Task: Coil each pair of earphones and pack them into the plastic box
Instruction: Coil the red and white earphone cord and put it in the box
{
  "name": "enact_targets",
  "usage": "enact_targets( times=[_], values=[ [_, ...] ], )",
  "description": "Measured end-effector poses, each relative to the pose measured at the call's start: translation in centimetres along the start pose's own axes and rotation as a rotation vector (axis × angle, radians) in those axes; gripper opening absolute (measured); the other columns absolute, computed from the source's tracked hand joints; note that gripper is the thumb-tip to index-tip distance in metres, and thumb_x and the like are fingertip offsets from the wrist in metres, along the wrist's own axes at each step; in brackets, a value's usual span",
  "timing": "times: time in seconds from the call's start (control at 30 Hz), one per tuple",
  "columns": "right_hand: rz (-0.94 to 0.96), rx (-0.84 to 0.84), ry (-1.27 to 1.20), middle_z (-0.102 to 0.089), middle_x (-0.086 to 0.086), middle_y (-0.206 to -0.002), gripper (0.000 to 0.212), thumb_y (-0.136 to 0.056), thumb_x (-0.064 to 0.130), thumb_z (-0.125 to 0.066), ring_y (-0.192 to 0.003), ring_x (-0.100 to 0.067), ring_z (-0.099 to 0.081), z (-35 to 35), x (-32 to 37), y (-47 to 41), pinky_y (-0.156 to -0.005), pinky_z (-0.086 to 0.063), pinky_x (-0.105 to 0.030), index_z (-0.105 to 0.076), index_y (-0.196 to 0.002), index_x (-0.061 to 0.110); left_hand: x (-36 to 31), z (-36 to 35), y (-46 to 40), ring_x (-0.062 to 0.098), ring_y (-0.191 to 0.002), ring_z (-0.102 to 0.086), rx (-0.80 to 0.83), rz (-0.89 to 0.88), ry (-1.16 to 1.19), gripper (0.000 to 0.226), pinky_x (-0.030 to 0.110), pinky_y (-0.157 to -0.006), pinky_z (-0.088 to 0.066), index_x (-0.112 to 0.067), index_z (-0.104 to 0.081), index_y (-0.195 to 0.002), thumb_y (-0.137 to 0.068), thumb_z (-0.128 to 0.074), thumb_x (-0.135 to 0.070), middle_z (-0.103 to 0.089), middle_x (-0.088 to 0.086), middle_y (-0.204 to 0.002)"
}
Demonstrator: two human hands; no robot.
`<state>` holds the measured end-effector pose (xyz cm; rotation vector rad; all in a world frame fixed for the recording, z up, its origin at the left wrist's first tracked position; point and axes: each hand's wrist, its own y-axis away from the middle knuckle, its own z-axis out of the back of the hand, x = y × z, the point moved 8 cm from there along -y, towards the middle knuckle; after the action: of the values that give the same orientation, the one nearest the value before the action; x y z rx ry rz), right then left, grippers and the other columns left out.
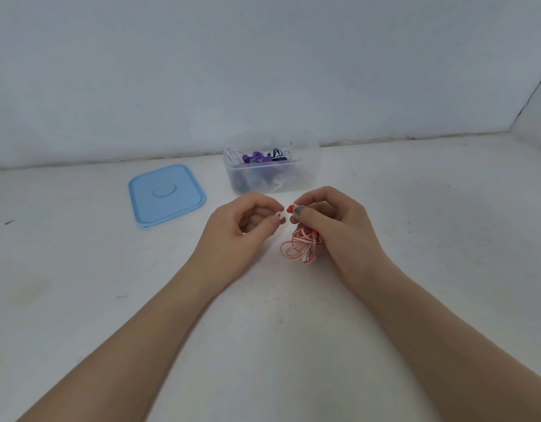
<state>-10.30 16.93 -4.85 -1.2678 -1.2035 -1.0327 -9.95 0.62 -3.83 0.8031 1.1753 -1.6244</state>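
Right hand [333, 222] grips our coiled red earphones [299, 246]; left hand [243, 222] pinches white ear tip [279, 215]. Plastic box [270, 166] just beyond, blue lid [166, 198] left.

The lid [167, 194] is pale blue; the box [270, 166] is clear and colourless, showing purple [257, 157], white [231, 153] and dark navy earphones [276, 155] inside. The cable [299, 246] is striped orange-red and white, its earbud [290, 208] orange-red. The eartip [279, 215] is translucent white. One thumbnail [299, 210] is grey-blue. The table [80, 269] is off-white with dark scuffs, the wall [202, 71] pale grey-blue
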Motion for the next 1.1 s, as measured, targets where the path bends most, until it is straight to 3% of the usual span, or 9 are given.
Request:
enact_targets(
  times=[0.17,0.27,0.33,0.43,0.67,0.83,1.0,1.1],
  values=[
    [0.023,0.001,0.006,-0.073,-0.018,-0.089,0.015,-0.091,0.005,-0.065,-0.073,-0.017,-0.065,0.08,-0.2,-0.16,-0.067,-0.053,-0.03,-0.071,-0.085,0.017,0.03,-0.11,0.06,0.038,-0.086,-0.067,0.001,-0.007,-0.006,0.013,0.055,-0.083,-0.055,-0.02,-0.075,-0.095,-0.092,-0.071,-0.008,-0.076,0.003,-0.087],
    [0.023,0.01,0.053,-0.073,-0.015,-0.09,0.014,-0.092,0.005,-0.064,-0.071,-0.014,-0.065,-0.05,-0.06,0.07,-0.062,-0.054,-0.027,-0.073,-0.095,0.015,0.09,-0.12,0.07,0.038,-0.085,-0.068,0.007,-0.014,-0.007,0.012,0.053,-0.08,-0.054,-0.02,-0.075,-0.095,-0.093,-0.07,-0.01,-0.077,0.0,-0.087],
    [0.025,0.018,0.065,-0.073,-0.013,-0.089,0.014,-0.092,0.005,-0.063,-0.068,-0.012,-0.064,-0.22,0.17,0.2,-0.058,-0.054,-0.026,-0.074,-0.096,0.013,0.11,-0.16,0.01,0.038,-0.086,-0.068,0.012,-0.012,-0.003,0.011,0.049,-0.08,-0.055,-0.019,-0.075,-0.096,-0.093,-0.07,-0.01,-0.078,0.001,-0.087],
    [0.044,0.018,0.086,-0.072,-0.014,-0.087,0.012,-0.091,0.003,-0.063,-0.066,-0.013,-0.062,-0.29,0.46,0.23,-0.058,-0.052,-0.025,-0.073,-0.093,0.01,0.16,-0.28,-0.05,0.03,-0.085,-0.071,0.024,0.005,-0.007,0.015,0.032,-0.077,-0.057,-0.018,-0.077,-0.096,-0.093,-0.069,-0.006,-0.078,-0.001,-0.086],
    [0.051,0.033,0.128,-0.071,-0.003,-0.079,0.009,-0.092,0.005,-0.064,-0.062,-0.012,-0.06,-0.6,0.62,0.47,-0.051,-0.05,-0.03,-0.07,-0.091,0.012,0.13,-0.3,0.03,0.016,-0.082,-0.073,0.035,0.024,0.002,0.015,0.025,-0.076,-0.056,-0.021,-0.078,-0.097,-0.092,-0.071,-0.009,-0.079,-0.004,-0.086],
    [0.039,0.014,0.152,-0.072,-0.005,-0.086,0.009,-0.093,0.011,-0.065,-0.063,-0.013,-0.059,-0.59,0.46,0.61,-0.048,-0.052,-0.035,-0.07,-0.089,0.018,0.2,-0.29,0.08,0.038,-0.086,-0.066,0.039,0.01,-0.031,0.025,0.044,-0.08,-0.054,-0.023,-0.078,-0.1,-0.09,-0.069,-0.002,-0.079,-0.001,-0.091],
    [0.034,-0.008,0.137,-0.071,-0.01,-0.087,0.009,-0.093,0.011,-0.066,-0.064,-0.015,-0.059,-0.36,0.4,0.51,-0.047,-0.05,-0.032,-0.071,-0.089,0.018,-0.02,-0.19,0.18,0.032,-0.088,-0.069,0.026,-0.012,0.0,0.021,0.05,-0.082,-0.054,-0.017,-0.074,-0.103,-0.09,-0.07,-0.001,-0.078,0.0,-0.092],
    [0.035,-0.009,0.126,-0.07,-0.014,-0.086,0.006,-0.093,0.011,-0.067,-0.062,-0.013,-0.06,-0.3,0.42,0.47,-0.046,-0.048,-0.03,-0.071,-0.09,0.014,-0.41,-0.05,0.29,0.028,-0.085,-0.069,0.01,-0.042,-0.005,0.015,0.045,-0.079,-0.054,-0.018,-0.074,-0.1,-0.091,-0.073,-0.007,-0.077,-0.002,-0.09]
  ],
)
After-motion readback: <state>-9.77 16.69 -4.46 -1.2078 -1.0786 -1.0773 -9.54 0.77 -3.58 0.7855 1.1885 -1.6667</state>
